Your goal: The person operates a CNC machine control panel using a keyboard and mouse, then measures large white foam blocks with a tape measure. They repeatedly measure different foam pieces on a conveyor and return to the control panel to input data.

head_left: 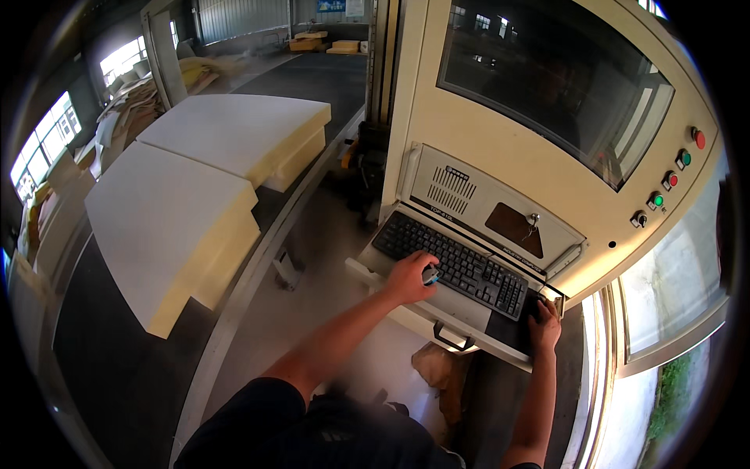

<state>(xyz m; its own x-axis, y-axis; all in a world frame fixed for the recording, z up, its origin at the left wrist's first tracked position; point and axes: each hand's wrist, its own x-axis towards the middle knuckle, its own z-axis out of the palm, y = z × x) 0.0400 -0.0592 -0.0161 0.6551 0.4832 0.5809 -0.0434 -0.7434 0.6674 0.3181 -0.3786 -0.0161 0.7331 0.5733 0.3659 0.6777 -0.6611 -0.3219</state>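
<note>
My left hand (408,279) is closed around a small grey and blue object (430,274), whose kind I cannot make out. It hovers at the front edge of a black keyboard (469,270), near the left half of the keys. On the right, my right hand (546,327) curls over a dark computer mouse (536,306), mostly hidden by the fingers. Under it lies a black mouse pad (506,331). Keyboard and pad share a pale pull-out tray (461,306) in the cream machine cabinet.
Above the keyboard, the cabinet (418,94) has a dark screen (555,78) and several buttons (671,180) at its right. Large pale foam blocks (168,207) lie on a dark machine bed (117,356) to the left. A black drawer handle (453,338) juts below the tray. A window (676,281) stands right.
</note>
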